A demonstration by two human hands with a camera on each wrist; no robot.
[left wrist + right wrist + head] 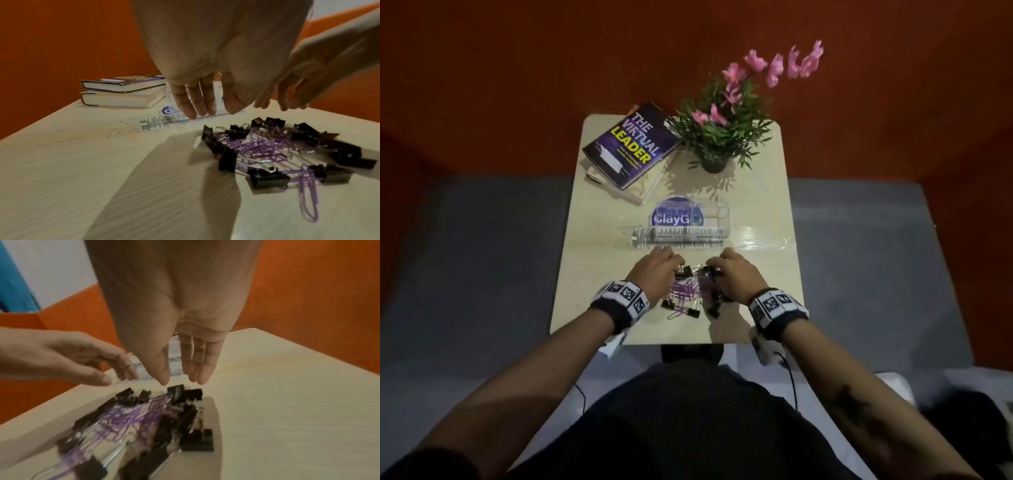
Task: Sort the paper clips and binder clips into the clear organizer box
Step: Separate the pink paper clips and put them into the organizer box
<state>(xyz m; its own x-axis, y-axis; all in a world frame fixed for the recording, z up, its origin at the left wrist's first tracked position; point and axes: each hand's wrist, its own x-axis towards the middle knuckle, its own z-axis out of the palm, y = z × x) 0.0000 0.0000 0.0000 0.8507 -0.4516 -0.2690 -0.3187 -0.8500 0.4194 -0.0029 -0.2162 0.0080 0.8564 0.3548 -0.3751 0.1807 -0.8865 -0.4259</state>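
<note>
The clear box (681,222) is lying across the surface (763,274), long side running left to right. Just before it, black binder clips (267,177) are ringing purple paper clips (265,146). Left hand (652,269) and right hand (738,274) are hovering, each grip loose, holding nothing.

The left hand (207,68) is held with fingers straight above the clear organizer box (176,119), while binder clips (267,177) and purple paper clips (265,147) are heaped on the table (82,170) beside it.
</note>
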